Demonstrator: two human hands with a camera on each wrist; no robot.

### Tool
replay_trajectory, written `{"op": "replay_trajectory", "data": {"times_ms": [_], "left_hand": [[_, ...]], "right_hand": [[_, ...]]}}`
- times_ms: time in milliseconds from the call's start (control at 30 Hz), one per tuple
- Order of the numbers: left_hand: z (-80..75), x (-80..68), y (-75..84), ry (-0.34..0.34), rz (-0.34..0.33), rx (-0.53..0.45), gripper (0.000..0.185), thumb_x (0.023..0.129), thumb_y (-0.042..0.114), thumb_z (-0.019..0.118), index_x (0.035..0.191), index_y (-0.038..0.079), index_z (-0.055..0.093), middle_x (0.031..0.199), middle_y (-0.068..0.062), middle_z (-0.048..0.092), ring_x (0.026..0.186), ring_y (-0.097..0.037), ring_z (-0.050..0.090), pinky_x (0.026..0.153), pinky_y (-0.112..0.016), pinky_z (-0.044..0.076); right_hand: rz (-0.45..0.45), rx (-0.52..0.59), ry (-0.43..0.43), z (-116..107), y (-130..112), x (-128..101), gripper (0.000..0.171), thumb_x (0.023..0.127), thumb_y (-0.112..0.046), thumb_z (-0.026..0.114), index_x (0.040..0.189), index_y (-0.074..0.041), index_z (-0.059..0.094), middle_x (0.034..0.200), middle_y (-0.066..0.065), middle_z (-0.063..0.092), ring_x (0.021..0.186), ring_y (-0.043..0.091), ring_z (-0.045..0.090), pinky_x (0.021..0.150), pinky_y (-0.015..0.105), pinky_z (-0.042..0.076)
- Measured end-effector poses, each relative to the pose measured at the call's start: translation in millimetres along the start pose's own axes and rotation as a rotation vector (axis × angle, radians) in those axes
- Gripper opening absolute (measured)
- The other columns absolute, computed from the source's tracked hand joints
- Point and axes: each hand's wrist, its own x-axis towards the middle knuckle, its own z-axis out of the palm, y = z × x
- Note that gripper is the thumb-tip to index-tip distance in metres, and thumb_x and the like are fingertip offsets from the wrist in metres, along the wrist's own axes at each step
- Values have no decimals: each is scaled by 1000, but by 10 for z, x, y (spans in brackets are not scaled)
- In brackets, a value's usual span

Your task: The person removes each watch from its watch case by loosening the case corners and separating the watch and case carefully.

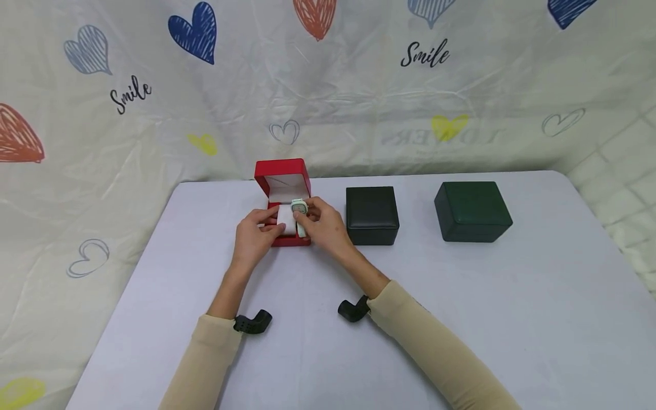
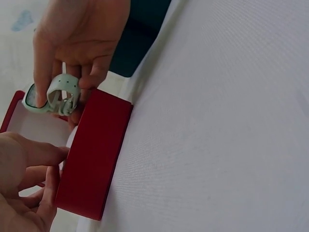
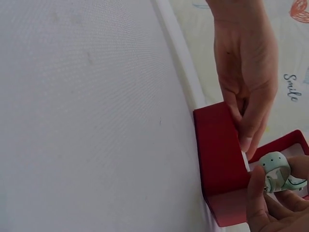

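A red box (image 1: 282, 171) stands open on the grey table (image 1: 461, 313), lid raised at the back, with a white cushion (image 1: 287, 221) in its base. My left hand (image 1: 253, 236) pinches the cushion's left end at the box's front edge. My right hand (image 1: 325, 225) pinches a pale green watch (image 1: 299, 208) just above the cushion. In the left wrist view the watch (image 2: 50, 94) hangs from the right hand's fingers (image 2: 77, 34) over the red box (image 2: 94, 159). The right wrist view shows the watch (image 3: 277, 171) beside the left hand (image 3: 246, 72) at the box (image 3: 219, 164).
A shut black box (image 1: 372, 215) sits just right of the right hand, and a shut dark green box (image 1: 472, 210) stands further right. A heart-printed cloth (image 1: 359, 97) hangs behind the table. Bare table surface lies in front of the arms.
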Motion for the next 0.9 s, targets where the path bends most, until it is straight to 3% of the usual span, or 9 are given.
{"op": "replay_trajectory", "data": {"times_ms": [200,533,900], "left_hand": [[-4,-5,10,-10,-28,27,49,92,8,78,139,4,66,120,-18,65,108,-27,71,82,-9,57],[6,24,67,-21,-49,86,49,93,11,77,140,6,65,118,-17,63,103,-27,69,93,-38,63],[-17,22,32,-42,-79,69,50,95,13,76,143,9,64,121,-17,62,107,-28,66,98,-42,62]], "right_hand": [[-11,-3,5,13,11,-15,31,100,-23,70,127,-8,65,109,11,77,87,18,65,62,21,49],[-14,-21,-1,-8,-13,-2,32,100,-23,70,128,-8,65,110,12,77,86,18,64,62,21,49],[-1,-19,4,-2,-17,-31,33,100,-23,71,128,-8,66,116,12,71,90,22,68,60,20,51]]}}
